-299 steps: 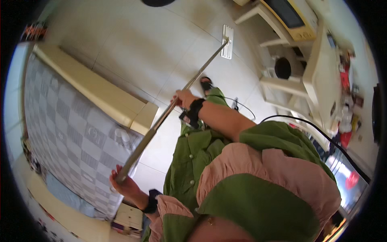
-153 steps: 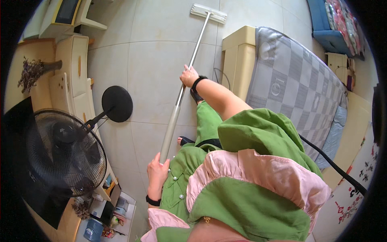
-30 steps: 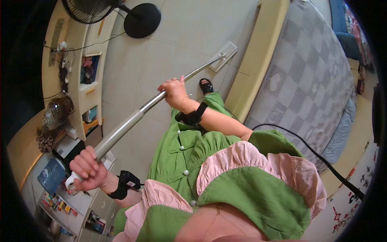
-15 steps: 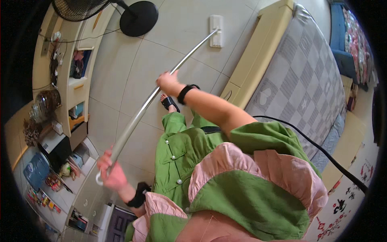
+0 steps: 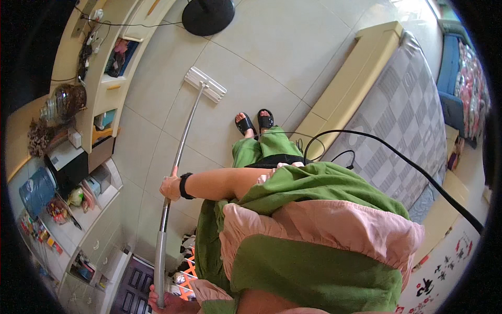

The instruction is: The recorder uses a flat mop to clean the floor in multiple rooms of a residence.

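Metal mop pole (image 5: 180,149), fingers of both hands closed around it, mop head (image 5: 205,84) between shelves (image 5: 99,99) and bed (image 5: 366,99).

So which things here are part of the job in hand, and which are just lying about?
In use:
- flat mop, head on the tiled floor
- right hand, mid-pole
- left hand, pole's upper end

Lying about:
- fan base
- bed with checked cover
- shelf unit
- black cable
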The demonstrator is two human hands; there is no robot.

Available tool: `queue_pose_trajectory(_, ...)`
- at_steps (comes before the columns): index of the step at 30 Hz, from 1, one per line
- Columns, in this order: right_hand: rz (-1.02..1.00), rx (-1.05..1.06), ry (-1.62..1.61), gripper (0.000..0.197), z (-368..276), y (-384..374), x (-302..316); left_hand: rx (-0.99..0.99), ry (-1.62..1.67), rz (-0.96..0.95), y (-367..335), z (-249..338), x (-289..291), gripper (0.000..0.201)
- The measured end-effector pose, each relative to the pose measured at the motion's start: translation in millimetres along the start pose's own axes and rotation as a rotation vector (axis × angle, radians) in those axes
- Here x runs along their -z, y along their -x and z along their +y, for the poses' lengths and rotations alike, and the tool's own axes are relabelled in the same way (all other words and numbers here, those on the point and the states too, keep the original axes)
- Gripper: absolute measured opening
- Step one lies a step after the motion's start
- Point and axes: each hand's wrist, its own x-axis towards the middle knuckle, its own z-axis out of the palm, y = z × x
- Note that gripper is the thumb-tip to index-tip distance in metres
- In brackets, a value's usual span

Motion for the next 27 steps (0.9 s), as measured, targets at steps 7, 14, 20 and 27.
queue_pose_trajectory(7, 0.075, -0.149, 0.019, 0.028, 14.6, 9.6, 31.6, 0.55, 1.71, -0.224, -54.5, -37.7, -56.7, 0.018)
queue_pose_trajectory(14, 0.34, -0.582, 0.044, 0.025, 151.9, 59.0, 77.4, 0.642, 1.78, -0.299, -93.6, 73.3, -200.2, 0.015)
queue_pose_trajectory(20, 0.88, -0.854, -0.198, 0.035, 227.0, 200.2, 156.0, 0.347, 1.825, -0.759, -130.5, 262.9, -251.9, 0.006)
queue_pose_trajectory(27, 1.253, -0.834, -0.265, 0.026, 363.1, 282.9, 241.3, 0.238, 1.755, -0.876, -162.8, 432.5, -290.3, 0.007)
